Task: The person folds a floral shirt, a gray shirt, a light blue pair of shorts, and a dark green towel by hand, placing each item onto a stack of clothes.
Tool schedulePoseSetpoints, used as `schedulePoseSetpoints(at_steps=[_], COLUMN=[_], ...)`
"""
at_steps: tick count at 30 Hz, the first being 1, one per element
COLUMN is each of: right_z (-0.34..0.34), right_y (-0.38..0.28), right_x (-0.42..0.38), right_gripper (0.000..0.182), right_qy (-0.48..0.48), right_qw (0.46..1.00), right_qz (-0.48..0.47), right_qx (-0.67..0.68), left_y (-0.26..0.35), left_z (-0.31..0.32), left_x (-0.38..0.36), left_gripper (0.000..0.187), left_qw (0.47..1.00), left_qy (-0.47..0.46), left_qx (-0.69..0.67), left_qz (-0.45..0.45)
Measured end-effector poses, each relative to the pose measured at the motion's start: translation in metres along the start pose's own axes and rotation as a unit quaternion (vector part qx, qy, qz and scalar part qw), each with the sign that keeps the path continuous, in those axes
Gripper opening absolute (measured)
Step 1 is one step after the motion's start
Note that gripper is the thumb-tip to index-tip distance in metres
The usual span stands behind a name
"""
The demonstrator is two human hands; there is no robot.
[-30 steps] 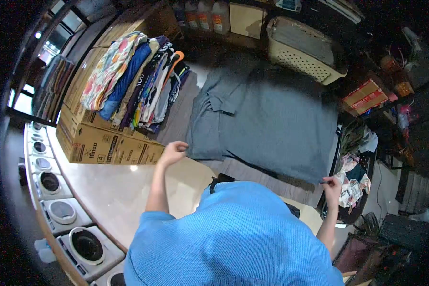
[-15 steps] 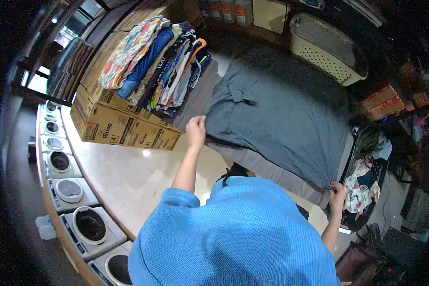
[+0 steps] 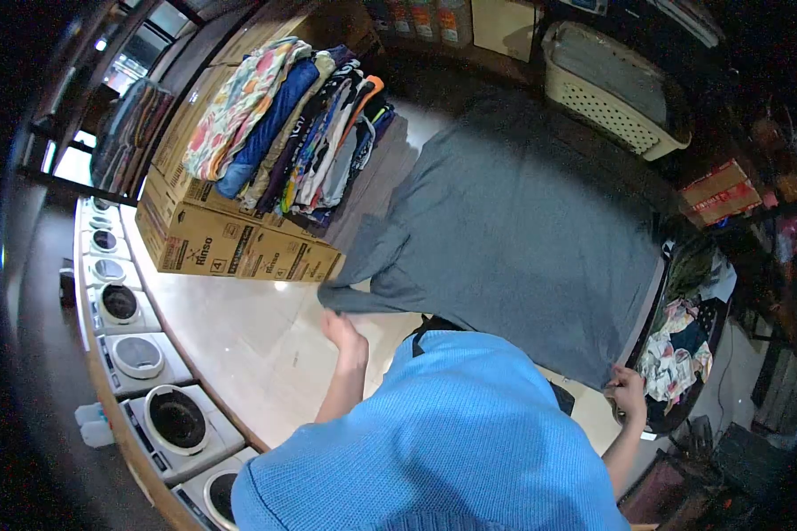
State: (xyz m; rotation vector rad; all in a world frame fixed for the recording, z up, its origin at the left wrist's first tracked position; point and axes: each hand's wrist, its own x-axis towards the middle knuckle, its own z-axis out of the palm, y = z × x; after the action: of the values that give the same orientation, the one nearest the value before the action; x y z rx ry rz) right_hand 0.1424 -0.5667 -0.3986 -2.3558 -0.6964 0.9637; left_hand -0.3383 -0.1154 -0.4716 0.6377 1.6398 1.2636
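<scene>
A dark grey T-shirt (image 3: 522, 221) lies spread over the table (image 3: 376, 190), its near edge pulled toward my body. My left hand (image 3: 345, 336) is closed on the shirt's sleeve side, which stretches out past the table's edge at the left. At the right, the fingers of my right hand (image 3: 627, 389) pinch the near right corner of the shirt. The far part of the shirt fades into shadow.
A stack of folded clothes (image 3: 297, 133) stands beyond my left hand, by cardboard boxes (image 3: 230, 243). A laundry basket (image 3: 607, 106) is at the back right. Loose clothes (image 3: 673, 354) fill a dark container beside my right hand. Washing machines (image 3: 177, 420) line the left.
My left hand has moved toward my body and slightly left, drawing the shirt's left side out over the table edge. My right hand has shifted slightly nearer, still pinching the corner.
</scene>
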Motion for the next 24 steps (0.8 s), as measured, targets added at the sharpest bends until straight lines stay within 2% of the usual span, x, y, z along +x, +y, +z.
schedulePoseSetpoints(at_steps=[1,2,3,4,5,6,7,8,9,10,12,13,14,15,16,18,19,22,23,24], right_z=[-0.008,-0.017,-0.033,-0.04,-0.046,-0.047,-0.048,-0.041,-0.034,-0.029,-0.011,-0.008,-0.005,0.004,0.01,0.015,0.017,0.019,0.018,0.017], right_y=[0.018,0.037,0.035,0.029,0.018,0.011,0.006,0.017,0.028,0.039,0.026,0.011,0.013,0.019,0.021,0.032,0.048,0.044,0.038,0.034], right_x=[0.007,0.014,0.02,0.03,0.039,0.049,0.058,0.071,0.085,0.095,0.105,0.102,0.106,0.113,0.114,0.121,0.131,0.142,0.144,0.146], right_gripper=[0.021,0.022,0.024,0.023,0.023,0.021,0.02,0.025,0.032,0.034,0.035,0.03,0.029,0.027,0.025,0.025,0.026,0.034,0.035,0.037], right_qy=[-0.024,-0.048,-0.064,-0.041,-0.017,0.043,0.105,0.134,0.166,0.184,0.143,0.13,0.139,0.149,0.159,0.208,0.233,0.322,0.342,0.363], right_qw=[0.999,0.996,0.984,0.968,0.946,0.92,0.885,0.867,0.844,0.825,0.892,0.916,0.918,0.92,0.92,0.919,0.921,0.898,0.891,0.883], right_qz=[0.001,0.004,0.052,0.061,0.066,0.033,0.0,0.037,0.072,0.136,0.11,0.141,0.115,0.09,0.066,0.077,0.081,0.075,0.07,0.065], right_qx=[0.039,0.078,0.161,0.239,0.316,0.387,0.453,0.479,0.505,0.517,0.415,0.353,0.353,0.352,0.351,0.327,0.302,0.29,0.29,0.29], left_y=[0.03,0.07,0.093,0.122,0.141,0.168,0.177,0.187,0.194,0.169,0.122,0.104,0.084,0.054,0.06,0.076,0.078,0.081,0.085,0.077], left_z=[0.039,0.078,0.107,0.143,0.183,0.214,0.247,0.278,0.298,0.328,0.342,0.337,0.328,0.322,0.314,0.294,0.286,0.281,0.28,0.282], left_x=[-0.018,-0.035,-0.035,-0.042,-0.049,-0.061,-0.052,-0.051,-0.055,-0.028,0.016,0.026,0.035,0.054,0.045,0.022,0.009,0.012,0.014,0.028], left_gripper=[0.018,0.02,0.026,0.024,0.021,0.018,0.019,0.019,0.019,0.032,0.059,0.071,0.083,0.088,0.088,0.088,0.082,0.075,0.063,0.06], left_qw=[0.994,0.988,0.976,0.946,0.912,0.879,0.842,0.801,0.824,0.793,0.785,0.785,0.778,0.776,0.763,0.728,0.716,0.639,0.662,0.707], left_qy=[0.023,0.011,-0.034,-0.074,-0.105,-0.161,-0.255,-0.295,-0.372,-0.415,-0.398,-0.396,-0.392,-0.377,-0.396,-0.427,-0.399,-0.427,-0.447,-0.458], left_qx=[-0.069,-0.006,0.045,0.053,0.006,0.048,0.03,0.061,0.097,0.032,0.218,0.289,0.36,0.363,0.401,0.477,0.482,0.546,0.532,0.472], left_qz=[0.087,0.153,0.21,0.312,0.396,0.446,0.474,0.517,0.417,0.446,0.421,0.379,0.334,0.351,0.317,0.246,0.308,0.334,0.281,0.259])
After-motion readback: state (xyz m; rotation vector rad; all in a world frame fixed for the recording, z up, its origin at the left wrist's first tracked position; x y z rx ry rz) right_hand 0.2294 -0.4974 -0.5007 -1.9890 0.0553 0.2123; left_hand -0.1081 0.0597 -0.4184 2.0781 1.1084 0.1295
